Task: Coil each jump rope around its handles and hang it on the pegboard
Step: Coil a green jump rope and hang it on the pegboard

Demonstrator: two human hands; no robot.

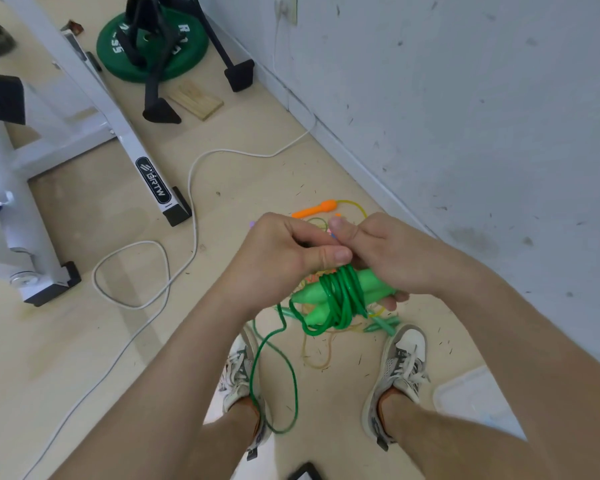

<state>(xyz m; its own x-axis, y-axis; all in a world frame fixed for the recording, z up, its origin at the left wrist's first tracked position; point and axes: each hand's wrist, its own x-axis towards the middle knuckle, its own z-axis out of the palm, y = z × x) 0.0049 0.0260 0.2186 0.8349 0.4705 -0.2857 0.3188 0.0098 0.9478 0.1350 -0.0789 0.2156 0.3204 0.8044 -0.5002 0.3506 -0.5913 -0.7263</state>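
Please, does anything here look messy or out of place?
Yes. The green plastic jump rope is only partly coiled: its loose end loops by the left grey-white shoe, a possible trip risk. A yellow rope with an orange handle lies tangled on the beige floor, and a white cable snakes across it.

Hands and rope, standing beside a wall

The left hand (284,258) and right hand (392,258) meet above the handles (307,296), with the rope (340,296) wound around them and its slack hanging by the left shoe (239,372). Other ropes (314,209) lie on the floor behind the hands, near the wall (465,98) on the right. A cable (191,188) runs to their left; a frame (125,140), weight plate (118,60) and block (196,100) sit farther back.
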